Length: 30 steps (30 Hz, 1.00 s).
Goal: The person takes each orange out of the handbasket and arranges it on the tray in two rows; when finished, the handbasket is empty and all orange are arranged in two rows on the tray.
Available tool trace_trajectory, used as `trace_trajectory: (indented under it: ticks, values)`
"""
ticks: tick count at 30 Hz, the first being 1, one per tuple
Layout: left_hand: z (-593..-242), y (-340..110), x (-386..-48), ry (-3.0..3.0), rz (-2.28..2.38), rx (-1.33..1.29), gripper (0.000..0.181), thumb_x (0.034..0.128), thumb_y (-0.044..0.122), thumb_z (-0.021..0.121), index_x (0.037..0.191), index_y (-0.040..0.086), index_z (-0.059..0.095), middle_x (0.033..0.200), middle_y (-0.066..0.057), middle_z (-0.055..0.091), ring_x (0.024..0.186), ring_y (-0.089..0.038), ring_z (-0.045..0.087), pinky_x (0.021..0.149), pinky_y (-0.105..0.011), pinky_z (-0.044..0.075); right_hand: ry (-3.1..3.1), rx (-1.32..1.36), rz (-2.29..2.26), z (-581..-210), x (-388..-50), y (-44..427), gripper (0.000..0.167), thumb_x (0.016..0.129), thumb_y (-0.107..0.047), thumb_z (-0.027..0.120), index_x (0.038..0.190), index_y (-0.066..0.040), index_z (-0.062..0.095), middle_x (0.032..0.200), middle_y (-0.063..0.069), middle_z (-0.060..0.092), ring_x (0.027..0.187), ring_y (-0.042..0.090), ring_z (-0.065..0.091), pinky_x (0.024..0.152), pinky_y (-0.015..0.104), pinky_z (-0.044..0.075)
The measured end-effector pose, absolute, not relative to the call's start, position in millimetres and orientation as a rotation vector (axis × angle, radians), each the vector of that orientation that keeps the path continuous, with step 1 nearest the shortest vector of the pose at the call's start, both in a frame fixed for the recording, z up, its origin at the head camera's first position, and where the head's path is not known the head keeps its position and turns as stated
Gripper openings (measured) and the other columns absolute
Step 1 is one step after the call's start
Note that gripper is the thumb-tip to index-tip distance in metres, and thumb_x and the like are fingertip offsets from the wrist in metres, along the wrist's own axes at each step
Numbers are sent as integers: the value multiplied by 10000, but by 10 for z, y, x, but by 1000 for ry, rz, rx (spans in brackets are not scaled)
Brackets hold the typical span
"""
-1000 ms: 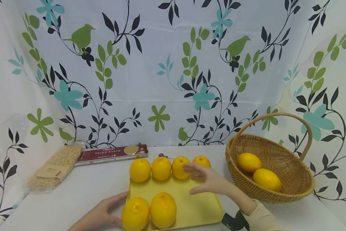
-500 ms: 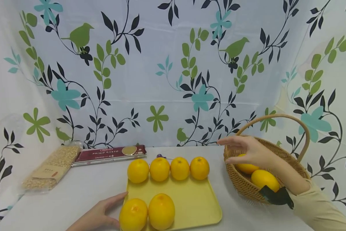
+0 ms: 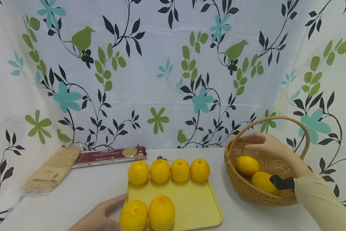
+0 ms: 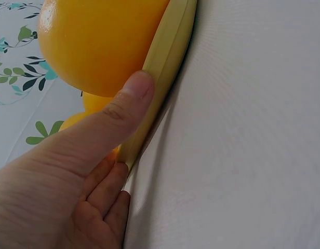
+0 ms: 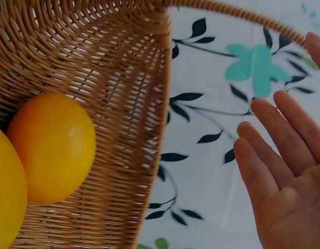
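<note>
A yellow tray bears a back row of several oranges and two larger yellow-orange fruits at its front left. My left hand rests against the tray's left edge; its thumb and fingertips touch the rim in the left wrist view. Over the wicker basket my right hand hovers, holding nothing. In the right wrist view its fingers are extended and spread. Two smooth yellow oval fruits lie in the basket, below the right hand.
A bag of pale grains or beans and a dark red spaghetti packet lie at the back left. The basket's tall handle arches above it. A patterned curtain hangs behind the white table.
My right hand has moved right from above the back oranges to over the basket, uncovering the rightmost orange. My left hand stays at the tray's edge.
</note>
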<state>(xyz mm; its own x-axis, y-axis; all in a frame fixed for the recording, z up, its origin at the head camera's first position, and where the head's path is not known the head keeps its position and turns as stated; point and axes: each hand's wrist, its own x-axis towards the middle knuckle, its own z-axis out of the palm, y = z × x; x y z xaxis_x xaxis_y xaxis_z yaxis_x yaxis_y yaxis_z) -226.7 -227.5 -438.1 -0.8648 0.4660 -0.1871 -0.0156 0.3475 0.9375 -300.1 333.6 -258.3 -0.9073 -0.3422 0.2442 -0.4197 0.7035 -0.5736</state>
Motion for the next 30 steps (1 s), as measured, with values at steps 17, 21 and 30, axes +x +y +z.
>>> trace_trajectory:
  ticks: [17,21,30]
  values:
    - [-4459,-2240,-2240,2218,1504,227,836,683,251,758,1392,141,329,1407,-200,268,1215,-496,209,849,-721,188,-2892,495,702,-3171,-3445,3456,640,746,-377,704,1226,-8,495,1237,254,459,1129,466,371,884,604,337]
    - [-4440,-2238,-2242,2217,1503,252,825,701,264,747,1395,128,321,1407,-193,272,1221,-489,209,861,-711,192,-2943,476,655,-3331,-3460,3465,699,714,-371,730,1234,15,470,1219,308,444,1112,503,366,875,618,332]
    - [-4399,-2275,-2265,2207,1521,337,800,718,252,731,1393,121,323,1412,-177,272,1250,-468,165,907,-687,138,-3150,417,715,-3437,-3437,3467,874,658,-249,775,1284,140,305,1223,359,374,1044,458,420,857,556,376]
